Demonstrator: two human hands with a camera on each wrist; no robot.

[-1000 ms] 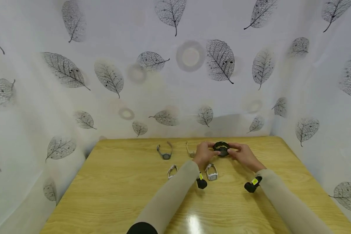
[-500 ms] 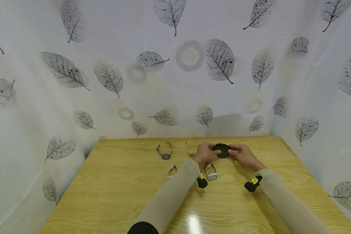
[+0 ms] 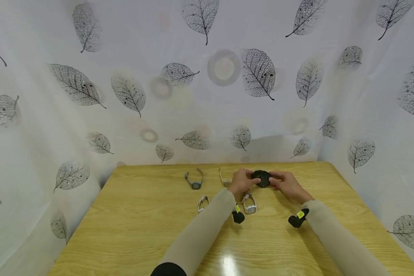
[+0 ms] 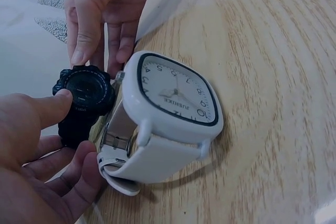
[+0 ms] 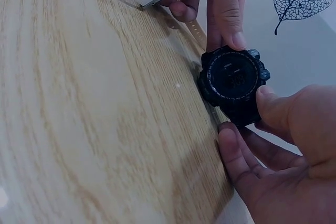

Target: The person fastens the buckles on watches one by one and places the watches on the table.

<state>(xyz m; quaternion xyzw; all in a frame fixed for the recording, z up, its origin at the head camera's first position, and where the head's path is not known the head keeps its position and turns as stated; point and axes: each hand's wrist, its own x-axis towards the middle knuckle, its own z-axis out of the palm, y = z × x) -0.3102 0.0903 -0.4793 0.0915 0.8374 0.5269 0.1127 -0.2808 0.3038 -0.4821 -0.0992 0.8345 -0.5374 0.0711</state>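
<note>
A black digital watch (image 3: 261, 179) is held near the far edge of the table between both hands. My left hand (image 3: 240, 181) pinches its left side, and my right hand (image 3: 288, 186) pinches the right side. In the right wrist view the round face of the black watch (image 5: 233, 77) shows, with a thumb at each edge and the strap hanging below. Close to my left hand stands a white square-faced watch (image 4: 173, 95), its strap buckled in a loop. Whether the black watch touches the table is hard to tell.
A grey watch (image 3: 195, 185) lies at the back left. Beside the left hand is a cream watch (image 3: 226, 183), partly covered. Another white watch (image 3: 201, 203) is partly behind the left sleeve. A leaf-print curtain (image 3: 200, 96) surrounds the wooden table (image 3: 131, 222).
The black watch has tilted in the hands: its open strap loop showed a second ago, and now its dark face is toward the head camera. Both hands stay in nearly the same place.
</note>
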